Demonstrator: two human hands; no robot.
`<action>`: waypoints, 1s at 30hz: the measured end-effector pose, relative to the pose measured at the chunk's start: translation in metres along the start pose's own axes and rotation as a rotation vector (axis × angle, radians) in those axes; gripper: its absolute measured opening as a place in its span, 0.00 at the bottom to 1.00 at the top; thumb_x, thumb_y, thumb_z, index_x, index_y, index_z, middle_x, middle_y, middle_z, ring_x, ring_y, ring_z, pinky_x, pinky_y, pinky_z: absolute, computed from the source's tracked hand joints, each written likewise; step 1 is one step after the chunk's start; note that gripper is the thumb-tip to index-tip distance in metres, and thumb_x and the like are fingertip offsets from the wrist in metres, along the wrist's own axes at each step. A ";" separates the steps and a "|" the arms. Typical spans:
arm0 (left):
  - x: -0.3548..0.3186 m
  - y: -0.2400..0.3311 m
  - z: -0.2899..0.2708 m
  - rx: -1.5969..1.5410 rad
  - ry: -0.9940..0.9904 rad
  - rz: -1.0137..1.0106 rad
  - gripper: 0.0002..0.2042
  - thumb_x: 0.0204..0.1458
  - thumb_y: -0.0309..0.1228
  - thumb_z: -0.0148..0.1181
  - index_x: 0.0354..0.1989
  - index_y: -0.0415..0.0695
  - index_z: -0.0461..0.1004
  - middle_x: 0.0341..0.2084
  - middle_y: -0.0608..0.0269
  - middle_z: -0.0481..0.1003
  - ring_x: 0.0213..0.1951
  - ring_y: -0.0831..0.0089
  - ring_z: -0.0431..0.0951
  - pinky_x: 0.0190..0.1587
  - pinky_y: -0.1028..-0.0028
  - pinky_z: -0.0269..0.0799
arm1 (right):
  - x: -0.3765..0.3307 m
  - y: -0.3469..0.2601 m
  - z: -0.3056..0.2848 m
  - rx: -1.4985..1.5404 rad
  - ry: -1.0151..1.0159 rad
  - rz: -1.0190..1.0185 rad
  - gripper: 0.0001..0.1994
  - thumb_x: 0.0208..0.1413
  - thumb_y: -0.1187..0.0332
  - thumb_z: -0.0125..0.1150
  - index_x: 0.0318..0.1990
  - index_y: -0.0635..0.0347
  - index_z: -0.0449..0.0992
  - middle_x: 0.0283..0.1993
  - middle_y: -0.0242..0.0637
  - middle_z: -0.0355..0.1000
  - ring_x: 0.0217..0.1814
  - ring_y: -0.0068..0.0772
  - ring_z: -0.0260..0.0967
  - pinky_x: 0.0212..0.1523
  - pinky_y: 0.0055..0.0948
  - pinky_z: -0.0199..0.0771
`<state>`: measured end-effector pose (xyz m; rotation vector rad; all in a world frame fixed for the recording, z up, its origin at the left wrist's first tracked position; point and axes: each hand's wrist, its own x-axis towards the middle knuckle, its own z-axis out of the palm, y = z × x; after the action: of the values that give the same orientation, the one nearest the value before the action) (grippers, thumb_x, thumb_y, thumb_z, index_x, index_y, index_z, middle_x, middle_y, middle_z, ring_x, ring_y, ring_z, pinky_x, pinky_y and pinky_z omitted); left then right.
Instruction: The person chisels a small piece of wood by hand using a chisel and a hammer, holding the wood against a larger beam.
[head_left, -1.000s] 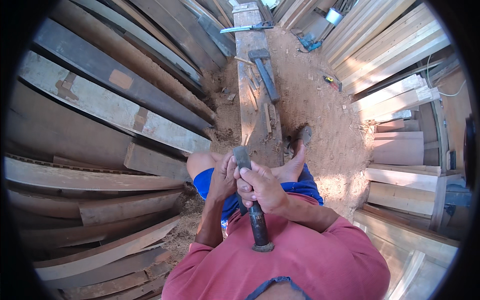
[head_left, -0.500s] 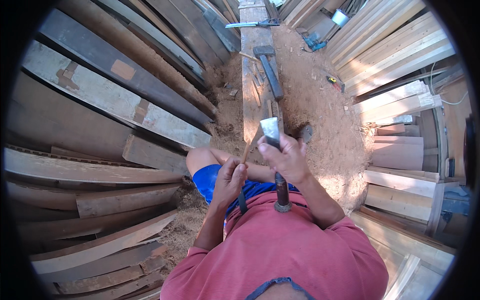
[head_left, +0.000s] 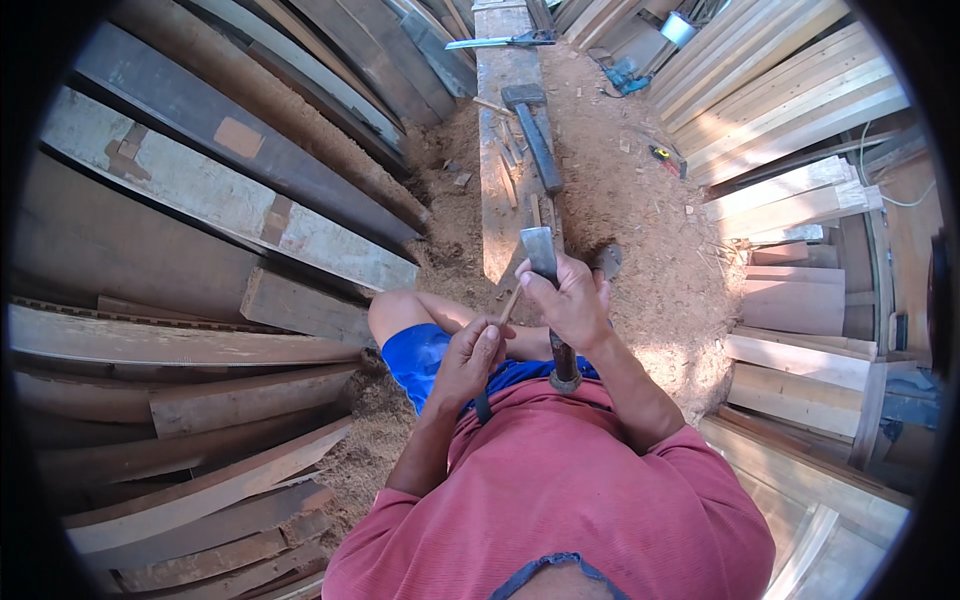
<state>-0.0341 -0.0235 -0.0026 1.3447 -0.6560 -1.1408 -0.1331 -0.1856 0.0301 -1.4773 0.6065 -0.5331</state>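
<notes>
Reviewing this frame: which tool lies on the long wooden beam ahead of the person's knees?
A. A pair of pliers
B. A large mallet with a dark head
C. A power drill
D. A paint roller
B. A large mallet with a dark blocky head and long handle lies on the beam, beyond the right hand gripping a chisel and the left hand.

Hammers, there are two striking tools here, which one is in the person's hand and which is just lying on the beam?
The hatchet-like tool with the pale metal head is gripped in the right hand. The dark sledge hammer lies untouched farther along the wooden beam.
</notes>
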 end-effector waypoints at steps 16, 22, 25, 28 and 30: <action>0.037 0.030 -0.015 0.004 0.178 -0.038 0.18 0.67 0.44 0.37 0.36 0.44 0.69 0.21 0.70 0.66 0.26 0.82 0.66 0.30 0.79 0.67 | -0.037 -0.020 0.057 0.958 -0.176 0.617 0.09 0.66 0.64 0.44 0.43 0.60 0.66 0.28 0.29 0.65 0.18 0.16 0.58 0.21 0.23 0.66; 0.003 0.019 -0.016 0.219 0.166 0.063 0.20 0.67 0.40 0.35 0.31 0.39 0.68 0.20 0.66 0.66 0.26 0.75 0.65 0.32 0.71 0.66 | -0.051 -0.032 0.056 0.863 -0.152 0.483 0.09 0.67 0.64 0.42 0.42 0.58 0.65 0.24 0.25 0.60 0.14 0.13 0.50 0.16 0.18 0.60; -0.030 0.009 -0.018 0.481 -0.025 0.134 0.21 0.67 0.40 0.35 0.25 0.40 0.65 0.16 0.66 0.64 0.22 0.75 0.64 0.27 0.70 0.61 | -0.057 -0.051 0.022 0.906 -0.011 0.280 0.08 0.66 0.64 0.43 0.42 0.58 0.64 0.24 0.26 0.59 0.14 0.13 0.50 0.15 0.19 0.59; -0.062 -0.039 -0.028 0.332 0.013 -0.068 0.22 0.66 0.43 0.35 0.24 0.42 0.65 0.13 0.69 0.62 0.18 0.78 0.63 0.21 0.75 0.56 | -0.057 -0.068 -0.010 0.701 0.084 0.166 0.08 0.66 0.64 0.43 0.43 0.58 0.64 0.24 0.26 0.59 0.15 0.14 0.51 0.15 0.18 0.60; -0.048 -0.032 -0.033 -0.125 0.190 -0.258 0.22 0.66 0.44 0.35 0.25 0.44 0.67 0.13 0.70 0.61 0.17 0.81 0.61 0.20 0.77 0.53 | -0.039 -0.049 -0.012 0.775 0.096 0.230 0.07 0.66 0.65 0.44 0.43 0.57 0.64 0.25 0.26 0.59 0.16 0.14 0.52 0.16 0.18 0.61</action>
<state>-0.0292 0.0376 -0.0276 1.4368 -0.2735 -1.2180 -0.1682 -0.1702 0.0808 -0.6456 0.5478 -0.5732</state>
